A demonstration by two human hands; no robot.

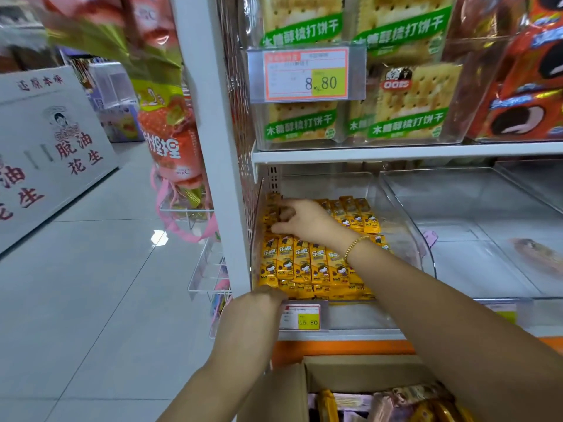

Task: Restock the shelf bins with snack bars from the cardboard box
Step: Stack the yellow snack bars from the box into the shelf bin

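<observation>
A clear shelf bin (405, 239) on the lower shelf holds rows of yellow snack bars (304, 263). My right hand (304, 220) reaches deep into the bin at its back left. Its thumb and curled fingers close round a few bars against the left wall. My left hand (265, 296) is at the bin's front left corner, fingers hooked over the front rim and hidden behind it. The open cardboard box (292, 388) sits below the shelf at the bottom of the view, with more yellow and pink wrapped bars (329, 403) inside.
A price tag reading 15.80 (304, 316) hangs on the bin's front. To the right stands an almost bare clear bin (487, 226). Cracker packs (408, 102) fill the shelf above. Hanging snack bags (170, 141) and wire racks (207, 275) flank the white upright on the left.
</observation>
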